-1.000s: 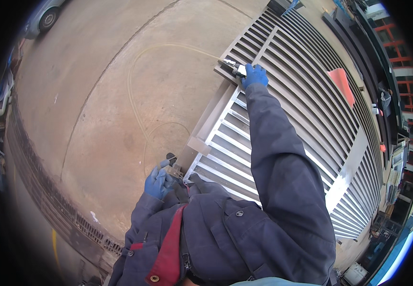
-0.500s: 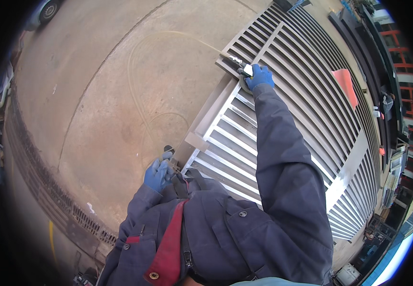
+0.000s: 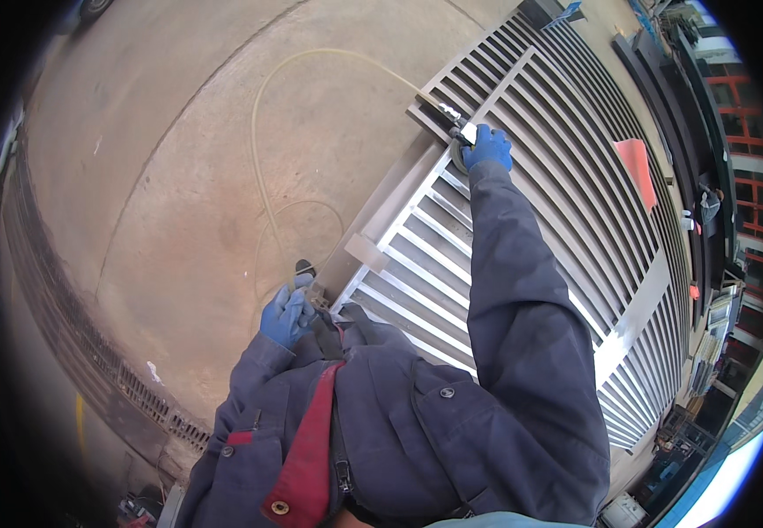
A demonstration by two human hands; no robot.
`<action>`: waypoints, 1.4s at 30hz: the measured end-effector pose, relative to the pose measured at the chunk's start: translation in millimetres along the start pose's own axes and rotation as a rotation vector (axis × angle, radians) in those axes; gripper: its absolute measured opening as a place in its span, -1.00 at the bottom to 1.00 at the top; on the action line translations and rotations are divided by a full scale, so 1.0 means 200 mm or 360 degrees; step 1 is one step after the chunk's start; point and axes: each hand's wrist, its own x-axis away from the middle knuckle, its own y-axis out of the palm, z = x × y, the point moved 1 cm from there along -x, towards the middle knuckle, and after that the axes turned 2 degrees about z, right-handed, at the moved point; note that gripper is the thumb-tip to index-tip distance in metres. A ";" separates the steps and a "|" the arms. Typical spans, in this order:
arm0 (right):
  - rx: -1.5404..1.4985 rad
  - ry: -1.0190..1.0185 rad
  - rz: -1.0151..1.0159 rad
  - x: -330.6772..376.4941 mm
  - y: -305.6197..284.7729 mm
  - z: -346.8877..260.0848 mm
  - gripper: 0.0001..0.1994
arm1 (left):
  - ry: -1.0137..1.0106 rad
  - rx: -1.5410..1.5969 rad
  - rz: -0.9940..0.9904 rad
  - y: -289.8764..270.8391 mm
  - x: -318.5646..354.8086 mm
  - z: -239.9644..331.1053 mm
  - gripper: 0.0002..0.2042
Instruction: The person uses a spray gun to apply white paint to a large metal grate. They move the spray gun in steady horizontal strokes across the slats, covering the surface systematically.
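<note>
My right hand [image 3: 489,148], in a blue glove, is closed round an air sander [image 3: 468,134] with a black and white body and a round pad. The sander rests on the left edge of a slatted metal panel [image 3: 418,195], close to its far corner. The near slats are bright bare metal, while the far ones look grey-brown. From the sander a thin clear hose [image 3: 258,158] loops over the floor toward my left hand [image 3: 283,315]. That gloved hand is low by my lap, its fingers bent together; whatever is in them is hidden.
Another dark slatted panel [image 3: 566,62] lies beyond and to the right. An orange-red sheet [image 3: 635,172] lies on the slats. Long dark beams [image 3: 663,88] stand at the far right. A floor drain grate [image 3: 148,394] runs along the left. A small block [image 3: 366,253] sits at the panel's left edge.
The view has shifted slightly. My right hand and the sander sit a little lower and farther right in the picture, still at the panel's far left edge. My left hand stays by my lap.
</note>
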 end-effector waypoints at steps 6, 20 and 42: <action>-0.0021 0.0099 0.0095 0.06 0.00 -0.09 -0.49 | -0.0056 -0.0005 0.0058 -0.02 0.00 -0.02 -0.62; 0.0041 0.0121 0.0157 0.02 0.02 -0.10 -0.49 | -0.0085 0.0086 0.0026 -0.03 0.01 -0.04 -0.62; 0.0014 0.0214 0.0258 0.05 0.04 -0.10 -0.48 | -0.0147 0.0072 -0.0012 0.01 -0.04 -0.03 -0.61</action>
